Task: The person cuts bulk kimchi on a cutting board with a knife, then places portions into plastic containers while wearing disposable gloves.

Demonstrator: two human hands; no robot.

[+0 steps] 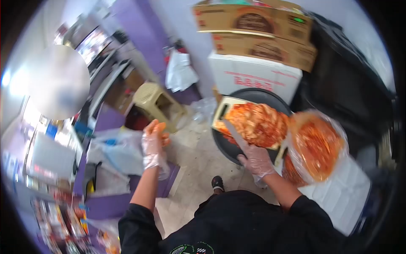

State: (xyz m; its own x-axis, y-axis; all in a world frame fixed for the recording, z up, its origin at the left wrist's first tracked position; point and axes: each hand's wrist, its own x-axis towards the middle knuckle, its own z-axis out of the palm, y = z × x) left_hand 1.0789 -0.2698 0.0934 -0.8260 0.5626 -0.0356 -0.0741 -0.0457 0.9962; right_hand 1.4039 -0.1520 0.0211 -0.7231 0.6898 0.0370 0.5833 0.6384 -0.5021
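Observation:
My right hand point(259, 161), in a clear plastic glove, grips a knife point(236, 134) at the near edge of a cutting board point(227, 103). The blade points up and left across a heap of chopped kimchi point(258, 122) on the board. The board rests on a round black tray or lid point(222, 146). My left hand point(153, 144), also gloved, is raised to the left, away from the board. Its fingers are bent and somewhat apart, stained orange at the tips, with no object plainly in them.
Right of the board sits a clear plastic bag of kimchi point(317, 146), near a white foam lid point(338, 190). Cardboard boxes point(258, 46) are stacked behind. A beige stool point(154, 101) and plastic bags point(116, 148) are at left. Another person point(59, 82) is at far left.

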